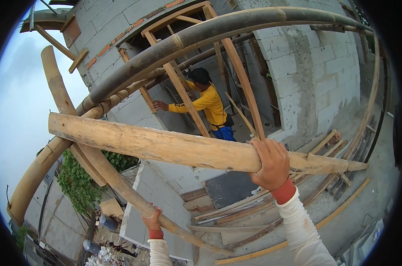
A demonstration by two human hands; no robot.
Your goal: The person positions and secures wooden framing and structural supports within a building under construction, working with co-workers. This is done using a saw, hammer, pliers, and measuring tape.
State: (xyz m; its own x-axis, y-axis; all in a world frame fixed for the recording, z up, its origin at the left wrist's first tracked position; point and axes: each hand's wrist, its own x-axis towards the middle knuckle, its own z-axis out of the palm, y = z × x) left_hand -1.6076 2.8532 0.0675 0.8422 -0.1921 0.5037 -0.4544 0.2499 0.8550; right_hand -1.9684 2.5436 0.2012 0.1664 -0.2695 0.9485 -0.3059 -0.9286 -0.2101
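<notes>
A thick, pale wooden beam [161,144] crosses the view from the left to the lower right. My right hand [271,163] is closed over it, fingers wrapped across its top. Lower down, my left hand [153,219] grips a slanting bamboo pole [125,193], which runs from the upper left behind the beam towards the floor. Near its left end the beam lies against the crossing of several poles. Both of my arms wear white sleeves with red cuffs.
A dark bamboo pole [201,35] arches across above the beam. Behind it, a person in a yellow shirt [213,106] stands by a wooden frame [238,84] in a grey block wall [285,66]. Planks [249,208] lie below; a drop with a tree [79,179] shows at left.
</notes>
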